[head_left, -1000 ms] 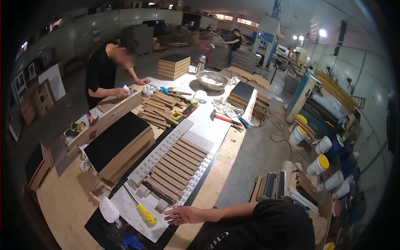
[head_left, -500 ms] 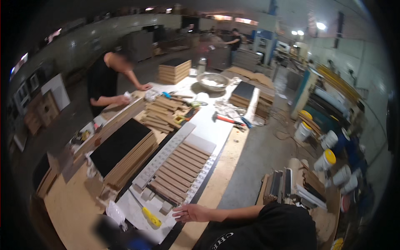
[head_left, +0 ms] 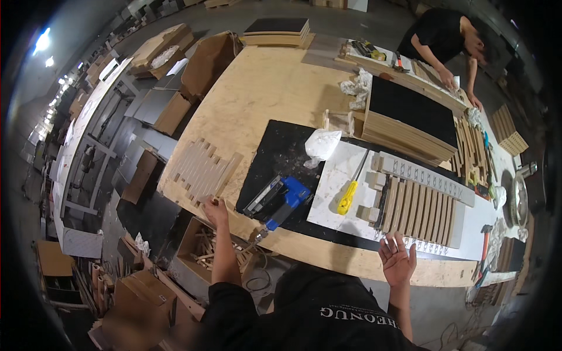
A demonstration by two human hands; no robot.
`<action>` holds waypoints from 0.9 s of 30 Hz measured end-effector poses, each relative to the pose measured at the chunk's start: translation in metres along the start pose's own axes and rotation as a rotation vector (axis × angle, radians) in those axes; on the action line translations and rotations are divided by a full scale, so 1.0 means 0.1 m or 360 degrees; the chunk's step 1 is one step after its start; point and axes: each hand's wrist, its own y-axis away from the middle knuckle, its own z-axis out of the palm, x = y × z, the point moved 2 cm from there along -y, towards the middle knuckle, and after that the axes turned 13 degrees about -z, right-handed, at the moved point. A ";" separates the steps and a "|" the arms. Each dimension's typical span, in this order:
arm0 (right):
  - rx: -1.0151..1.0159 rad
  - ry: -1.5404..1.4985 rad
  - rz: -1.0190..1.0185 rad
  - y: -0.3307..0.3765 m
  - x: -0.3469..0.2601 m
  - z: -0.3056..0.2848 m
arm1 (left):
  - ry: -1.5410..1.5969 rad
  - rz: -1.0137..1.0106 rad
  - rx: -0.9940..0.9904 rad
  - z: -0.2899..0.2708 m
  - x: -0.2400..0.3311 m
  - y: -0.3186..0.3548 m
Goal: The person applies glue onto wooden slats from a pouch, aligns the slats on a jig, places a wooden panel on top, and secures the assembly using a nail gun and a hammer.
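Note:
My left hand (head_left: 216, 212) is at the near edge of a staggered panel of light wooden strips (head_left: 199, 169) on the table's left side. Its fingers are bent together by the panel's corner; whatever they hold, if anything, is hidden. My right hand (head_left: 398, 260) is open, palm up and fingers spread, just in front of a row of wooden slats (head_left: 418, 210) laid side by side on a white board (head_left: 328, 199). A yellow-handled screwdriver (head_left: 348, 198) lies on that board. Between my hands, a blue and black nail gun (head_left: 280, 199) rests on a black mat (head_left: 266, 153).
A crumpled white plastic bag (head_left: 322, 144) lies beyond the nail gun. Stacked black-topped boards (head_left: 410, 120) stand behind the slats. Across the table a person (head_left: 445, 44) leans over the work. A carton of wood offcuts (head_left: 205, 248) stands below the near edge.
The view has swung left, bringing my left hand, the strip panel and the nail gun into clear sight. My right hand stays open near the slats, now palm up.

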 end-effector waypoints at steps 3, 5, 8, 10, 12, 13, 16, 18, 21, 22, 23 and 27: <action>0.0049 0.0028 0.0004 0.02 0.05 0.11 | -0.0079 0.0001 -0.0117 0.10 0.28 0.09; 0.0081 0.0049 -0.0082 0.09 0.05 0.17 | -0.0091 0.0143 -0.0278 0.22 0.39 0.12; -0.0021 0.0047 -0.0060 0.13 0.28 0.11 | -0.0581 0.0697 0.0427 0.64 -1.07 -0.75; 0.0026 -0.0576 0.0059 0.22 0.49 -0.42 | -0.0649 0.1070 0.0195 0.96 -0.81 -0.57; -0.0261 -0.0012 -0.0157 0.11 0.50 -0.11 | -0.0365 0.1303 -0.0125 0.67 -0.21 -0.41; 0.0001 0.0141 0.0039 0.09 0.48 0.05 | -0.0239 0.1440 -0.0217 0.50 0.11 -0.22; -0.0024 -0.0009 0.0144 0.00 0.46 0.05 | 0.0003 0.1378 0.0203 0.28 0.39 -0.09; -0.0066 -0.0023 0.0138 -0.05 0.43 0.05 | -0.0203 0.1512 0.0510 1.16 -0.48 -1.30; 0.0020 0.0004 0.0079 0.00 0.21 -0.16 | -0.0125 0.1509 0.0054 1.19 0.26 -0.10; 0.0121 0.0014 0.0136 0.03 0.13 -0.17 | -0.0164 0.1531 -0.0019 0.95 0.56 0.25; 0.0221 0.0026 0.0198 0.03 0.10 -0.19 | -0.0202 0.1547 -0.0076 0.89 0.69 0.45; -0.0004 0.0004 -0.0031 0.07 -0.12 -0.43 | -0.0419 0.1605 -0.0198 0.83 0.66 0.42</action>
